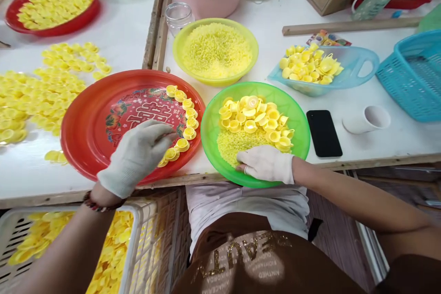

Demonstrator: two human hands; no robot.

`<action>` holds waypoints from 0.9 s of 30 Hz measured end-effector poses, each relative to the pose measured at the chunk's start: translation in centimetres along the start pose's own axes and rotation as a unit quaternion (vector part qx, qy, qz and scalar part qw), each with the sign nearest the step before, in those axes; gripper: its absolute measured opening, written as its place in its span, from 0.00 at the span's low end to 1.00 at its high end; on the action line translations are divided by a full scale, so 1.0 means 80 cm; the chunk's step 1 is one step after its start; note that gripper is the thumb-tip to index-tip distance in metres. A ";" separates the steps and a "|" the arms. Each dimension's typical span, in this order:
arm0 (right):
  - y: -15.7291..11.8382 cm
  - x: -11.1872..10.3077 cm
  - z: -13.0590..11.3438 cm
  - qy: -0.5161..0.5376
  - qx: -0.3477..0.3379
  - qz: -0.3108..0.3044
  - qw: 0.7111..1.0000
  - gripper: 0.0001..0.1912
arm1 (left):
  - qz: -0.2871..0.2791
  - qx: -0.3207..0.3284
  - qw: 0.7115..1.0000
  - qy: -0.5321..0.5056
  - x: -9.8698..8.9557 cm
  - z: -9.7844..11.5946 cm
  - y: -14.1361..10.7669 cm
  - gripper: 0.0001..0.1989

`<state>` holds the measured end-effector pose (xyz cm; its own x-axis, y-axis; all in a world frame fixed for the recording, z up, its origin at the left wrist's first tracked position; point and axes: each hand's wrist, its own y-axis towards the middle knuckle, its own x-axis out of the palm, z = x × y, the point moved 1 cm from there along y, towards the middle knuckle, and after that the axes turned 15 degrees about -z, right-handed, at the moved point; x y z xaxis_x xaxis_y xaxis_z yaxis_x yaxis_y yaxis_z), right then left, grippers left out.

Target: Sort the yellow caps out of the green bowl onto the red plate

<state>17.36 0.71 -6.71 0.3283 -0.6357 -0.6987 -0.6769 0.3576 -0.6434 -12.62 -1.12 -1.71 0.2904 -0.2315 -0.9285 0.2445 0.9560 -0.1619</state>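
So, both hands are in white gloves. Left hand [139, 154] is over the right half of the red tray [82, 124], fingers bunched together just beside the row of yellow cups [191, 122]; can't tell if they pinch a piece. That row curves along the tray's right inner edge, pieces close together; the tray's printed center is partly hidden by the hand.

Right hand [267, 163] is low in the green bowl [299, 128], fingers curled down at the yellow beads [228, 149]; tips hidden, can't tell if they hold anything. More loose cups [251, 112] are heaped in the same bowl, behind the beads.

Green bowl sits just right of the tray, both at the near edge of the table [406, 140]. Behind them: yellow bowl [178, 53], full of similar beads. To the right: black phone [324, 133], white cup on its side [356, 122], blue scoop [351, 66] with more yellow pieces. Loose yellow pieces [51, 92] are spread left of the tray.
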 end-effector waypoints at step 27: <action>-0.017 -0.059 0.014 0.730 -0.292 0.408 0.465 0.21 | -0.156 -0.053 0.770 -0.616 0.092 0.149 0.093 0.14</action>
<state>17.52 3.98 -2.91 -0.7025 -0.3903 0.5951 -0.3870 0.9113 0.1408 2.37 2.11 -5.77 0.9061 -0.3860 0.1732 0.4228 0.8129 -0.4004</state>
